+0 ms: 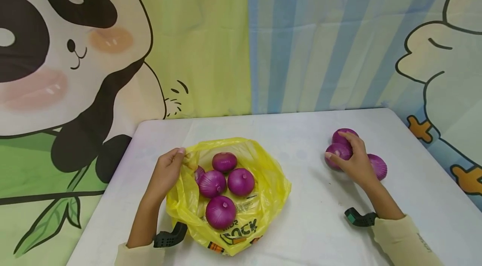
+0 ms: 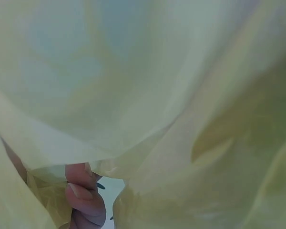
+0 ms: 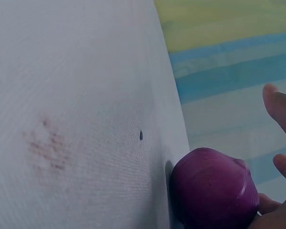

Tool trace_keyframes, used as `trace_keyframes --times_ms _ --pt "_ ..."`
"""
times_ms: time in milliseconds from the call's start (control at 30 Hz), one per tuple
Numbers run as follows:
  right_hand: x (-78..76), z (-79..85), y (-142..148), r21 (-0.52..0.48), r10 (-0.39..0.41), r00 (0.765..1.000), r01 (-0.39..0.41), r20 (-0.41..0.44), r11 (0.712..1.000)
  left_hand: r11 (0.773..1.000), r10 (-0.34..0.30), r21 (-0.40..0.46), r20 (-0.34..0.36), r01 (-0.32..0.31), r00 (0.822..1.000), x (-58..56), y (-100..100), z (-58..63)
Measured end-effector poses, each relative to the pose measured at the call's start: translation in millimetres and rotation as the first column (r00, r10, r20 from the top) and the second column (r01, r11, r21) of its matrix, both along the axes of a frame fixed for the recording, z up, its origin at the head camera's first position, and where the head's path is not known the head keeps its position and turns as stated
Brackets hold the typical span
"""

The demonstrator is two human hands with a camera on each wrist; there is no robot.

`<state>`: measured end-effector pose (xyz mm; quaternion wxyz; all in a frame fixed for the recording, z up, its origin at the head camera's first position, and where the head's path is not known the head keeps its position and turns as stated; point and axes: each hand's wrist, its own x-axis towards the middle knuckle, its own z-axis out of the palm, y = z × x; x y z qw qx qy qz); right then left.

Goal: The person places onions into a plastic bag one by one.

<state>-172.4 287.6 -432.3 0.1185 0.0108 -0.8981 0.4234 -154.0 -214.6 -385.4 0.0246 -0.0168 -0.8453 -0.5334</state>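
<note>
My left hand [image 1: 168, 170] pinches the left rim of a yellow plastic bag [image 1: 273, 174], whose mouth is spread wide. Several purple onions [image 1: 241, 182] lie inside it. The bag's film fills most of the left wrist view, with the left fingers [image 2: 85, 195] showing at the bottom. Over on the right, my right hand [image 1: 355, 163] is spread over a near onion [image 1: 337, 156], its thumb held off the skin in the right wrist view. Right behind sits a far onion [image 1: 343, 133]; a third onion [image 1: 378, 167] is partly hidden by the hand.
A white-covered table [image 1: 301, 216] carries everything. Behind it hangs a printed curtain [image 1: 211, 48] with a panda and stripes. A dark wrist device [image 1: 171, 236] on the left arm is close to the bag.
</note>
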Motion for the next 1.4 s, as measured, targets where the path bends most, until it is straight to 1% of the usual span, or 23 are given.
trace_keyframes --times_ms 67,133,267,333,433,533,800,967,1133,1267,1400 --pt "-0.4 -2.0 0.4 0.017 0.003 1.0 -0.004 0.026 1.0 1.0 -0.001 0.001 0.001 0.001 1.0 -0.1 0.3 0.7" --pt "-1.1 -4.1 0.5 0.025 0.026 0.998 -0.028 0.052 0.999 1.0 -0.002 0.002 0.002 0.002 1.0 0.0 0.7 1.4" --pt "-2.6 -9.1 0.0 0.018 0.116 0.985 -0.119 0.127 0.993 1.0 0.001 -0.002 0.004 -0.001 1.0 0.1 1.0 1.8" --pt "-3.4 -11.7 -0.9 0.012 0.156 0.977 -0.159 0.146 0.987 1.0 0.005 0.0 0.006 -0.005 1.0 0.0 1.0 1.7" --pt "-4.9 -15.1 -2.5 0.001 0.196 0.973 -0.198 0.125 0.98 1.0 0.012 -0.004 0.011 -0.012 1.0 -0.6 0.6 0.6" --pt "-5.4 -16.3 -3.7 0.001 0.207 0.973 -0.208 0.104 0.978 1.0 0.017 -0.008 0.011 -0.017 1.0 -1.0 0.4 -0.2" --pt "-3.0 -14.5 -5.6 -0.004 0.216 0.969 -0.217 0.121 0.976 1.0 0.018 -0.01 0.002 -0.018 1.0 -1.1 0.8 -0.5" --pt "-0.2 -8.8 -10.1 -0.003 0.217 0.968 -0.218 0.127 0.976 1.0 0.007 -0.018 -0.001 -0.007 1.0 -0.9 1.1 -0.2" --pt "3.5 1.7 -19.2 0.006 0.221 0.965 -0.224 0.138 0.975 1.0 0.011 -0.028 0.003 -0.011 1.0 -0.8 0.8 0.2" --pt "5.2 12.1 -30.2 0.003 0.255 0.96 -0.257 0.119 0.966 1.0 0.014 -0.021 0.009 -0.014 1.0 -0.5 0.6 -0.1" --pt "3.2 20.5 -40.3 -0.017 0.302 0.949 -0.302 0.093 0.953 1.0 0.018 -0.015 0.014 -0.018 1.0 0.3 1.5 1.0"
